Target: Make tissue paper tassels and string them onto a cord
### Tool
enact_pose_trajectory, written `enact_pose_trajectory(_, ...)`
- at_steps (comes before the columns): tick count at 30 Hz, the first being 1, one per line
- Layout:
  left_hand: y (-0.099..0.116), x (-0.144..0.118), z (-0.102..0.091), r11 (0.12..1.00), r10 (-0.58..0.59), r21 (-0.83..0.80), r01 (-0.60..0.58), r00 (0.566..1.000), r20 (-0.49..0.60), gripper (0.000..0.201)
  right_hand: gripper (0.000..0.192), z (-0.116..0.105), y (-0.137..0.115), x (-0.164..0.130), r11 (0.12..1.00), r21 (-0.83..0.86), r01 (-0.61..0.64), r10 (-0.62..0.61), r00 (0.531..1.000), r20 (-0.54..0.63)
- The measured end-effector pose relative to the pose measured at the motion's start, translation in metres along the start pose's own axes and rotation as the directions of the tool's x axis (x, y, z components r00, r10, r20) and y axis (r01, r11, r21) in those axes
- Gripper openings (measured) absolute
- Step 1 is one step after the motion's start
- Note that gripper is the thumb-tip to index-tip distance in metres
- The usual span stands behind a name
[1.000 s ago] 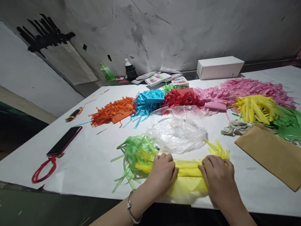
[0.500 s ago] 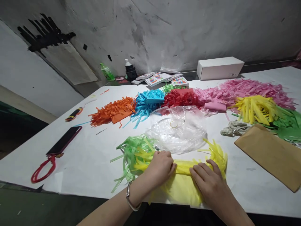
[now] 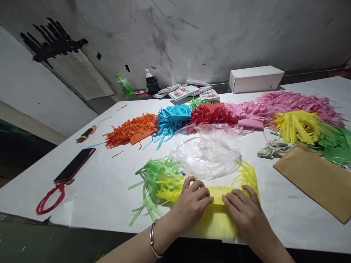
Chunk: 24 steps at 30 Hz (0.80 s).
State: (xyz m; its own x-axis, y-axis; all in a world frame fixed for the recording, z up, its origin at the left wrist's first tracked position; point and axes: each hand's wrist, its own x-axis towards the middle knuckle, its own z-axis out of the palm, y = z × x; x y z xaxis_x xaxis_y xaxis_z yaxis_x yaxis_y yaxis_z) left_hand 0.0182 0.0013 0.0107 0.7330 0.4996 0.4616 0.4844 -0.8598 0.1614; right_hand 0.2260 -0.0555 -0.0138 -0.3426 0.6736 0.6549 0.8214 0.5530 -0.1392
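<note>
White desk [image 3: 109, 190], clear plastic bag [image 3: 208, 153] behind yellow fringed paper [image 3: 219, 215] — left hand [image 3: 192, 204] and right hand [image 3: 244, 215] press it, fingers flat — rolling evenly looks best.

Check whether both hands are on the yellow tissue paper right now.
Touching. The head view shows the left hand and the right hand both pressing flat on the yellow tissue paper, fingertips nearly meeting at its middle.

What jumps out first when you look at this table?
Bright heaps of fringed paper arc across the white table: orange, blue, red and pink. Nearest the viewer, the left hand and right hand press on yellow fringed paper, just below a clear plastic bag.
</note>
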Motion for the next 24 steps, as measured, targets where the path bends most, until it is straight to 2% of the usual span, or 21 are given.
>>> enact_pose_trajectory(5,-0.004,-0.007,-0.002,0.996,0.090,0.015,-0.092,0.992,0.092,0.015,0.029,-0.002,0.003,-0.007,1.000,0.000,0.004,-0.004,1.000,0.009)
enact_pose_trajectory(8,-0.003,-0.009,-0.003,0.997,0.075,-0.015,-0.073,0.988,0.137,0.013,0.029,-0.004,0.004,-0.014,1.000,-0.010,-0.022,0.022,0.999,0.023)
enact_pose_trajectory(12,0.000,-0.012,-0.003,0.993,-0.056,-0.091,0.070,0.988,0.142,0.014,0.029,-0.010,0.007,-0.021,0.994,0.098,-0.053,0.049,0.998,0.045)
enact_pose_trajectory(15,0.001,-0.013,-0.005,0.961,-0.217,-0.131,0.242,0.960,0.179,0.015,0.023,-0.014,0.010,-0.021,0.978,0.157,-0.138,0.131,0.990,0.054)
enact_pose_trajectory(19,0.004,-0.009,-0.011,0.914,-0.365,-0.077,0.399,0.889,0.276,0.016,0.023,-0.010,0.010,-0.016,0.973,0.015,-0.228,0.225,0.968,0.113)
enact_pose_trajectory(22,0.008,-0.004,-0.014,0.890,-0.439,0.024,0.456,0.839,0.322,0.015,0.027,-0.003,0.009,-0.010,0.962,-0.105,-0.253,0.266,0.954,0.141)
enact_pose_trajectory(24,0.010,-0.002,-0.014,0.885,-0.457,0.073,0.461,0.824,0.336,0.014,0.027,0.000,0.010,-0.007,0.955,-0.143,-0.258,0.278,0.949,0.145)
